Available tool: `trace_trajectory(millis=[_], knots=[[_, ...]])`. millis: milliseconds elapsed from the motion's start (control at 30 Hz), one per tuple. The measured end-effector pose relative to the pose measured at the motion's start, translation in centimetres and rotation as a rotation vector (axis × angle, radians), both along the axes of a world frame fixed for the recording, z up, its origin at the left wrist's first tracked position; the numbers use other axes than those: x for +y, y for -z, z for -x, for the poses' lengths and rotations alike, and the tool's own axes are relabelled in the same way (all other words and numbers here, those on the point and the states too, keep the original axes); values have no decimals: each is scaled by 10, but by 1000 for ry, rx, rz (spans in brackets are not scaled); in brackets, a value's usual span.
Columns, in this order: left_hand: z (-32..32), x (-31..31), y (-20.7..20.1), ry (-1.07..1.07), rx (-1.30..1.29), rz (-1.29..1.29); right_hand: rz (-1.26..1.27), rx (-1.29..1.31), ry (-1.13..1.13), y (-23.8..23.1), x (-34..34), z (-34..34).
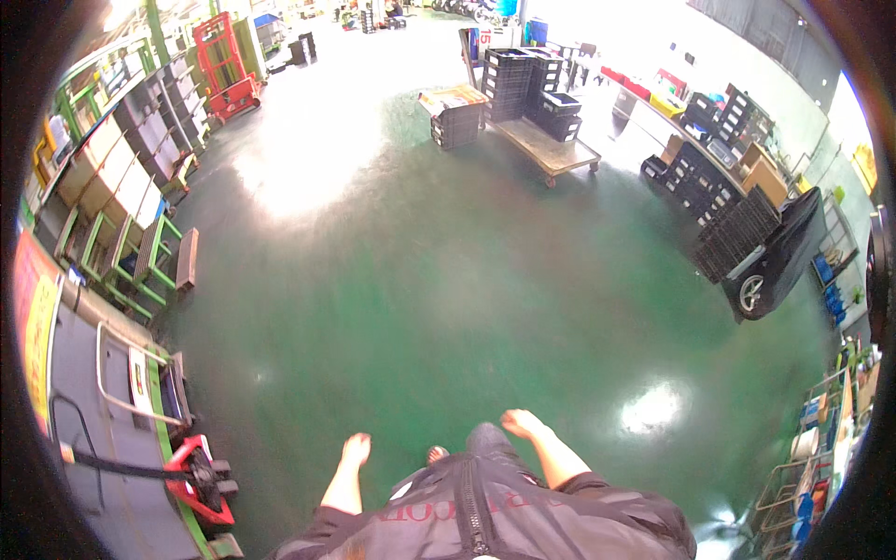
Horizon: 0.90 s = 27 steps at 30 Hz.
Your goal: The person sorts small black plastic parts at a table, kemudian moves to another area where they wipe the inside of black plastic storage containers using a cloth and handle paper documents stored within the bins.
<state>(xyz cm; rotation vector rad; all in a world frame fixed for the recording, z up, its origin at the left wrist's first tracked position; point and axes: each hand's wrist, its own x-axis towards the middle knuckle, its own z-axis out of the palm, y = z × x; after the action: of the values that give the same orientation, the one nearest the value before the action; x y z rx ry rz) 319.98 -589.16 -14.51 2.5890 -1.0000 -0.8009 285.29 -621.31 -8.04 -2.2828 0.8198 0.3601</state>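
My left hand [357, 449] hangs beside my body at the lower middle of the head view, its fingers curled in and nothing showing in them. On the other side, my right hand [522, 424] reaches a little farther forward, also loosely closed with no object visible. Both hands are in the air over the green floor [420, 327], apart from every object. I wear a dark zipped jacket [467, 513]. One knee [490, 439] and the tip of a shoe [437, 454] show just past its hem.
Ahead to the right, a flat wooden trolley [551, 154] carries black crates [509, 84], next to another crate stack [457, 126]. A covered motorbike [789, 261] stands at right. At left are a red lifter [224, 75], green-framed steps [154, 252] and a red pallet jack [201, 481].
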Motion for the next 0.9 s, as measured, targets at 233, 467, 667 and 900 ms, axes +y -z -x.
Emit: trace_trajectory(millis=[233, 467, 667, 900], knots=[[-243, -450, -130, -27, 339, 698, -339, 720, 551, 59, -122, 61], [-405, -426, 9, 158, 188, -262, 155, 295, 224, 85, -510, -393], [-532, -432, 56, -195, 382, -583, 138, -397, 136, -83, -742, -850], [-829, -654, 73, 84, 211, -479, 15, -199, -28, -49, -880, -1050]])
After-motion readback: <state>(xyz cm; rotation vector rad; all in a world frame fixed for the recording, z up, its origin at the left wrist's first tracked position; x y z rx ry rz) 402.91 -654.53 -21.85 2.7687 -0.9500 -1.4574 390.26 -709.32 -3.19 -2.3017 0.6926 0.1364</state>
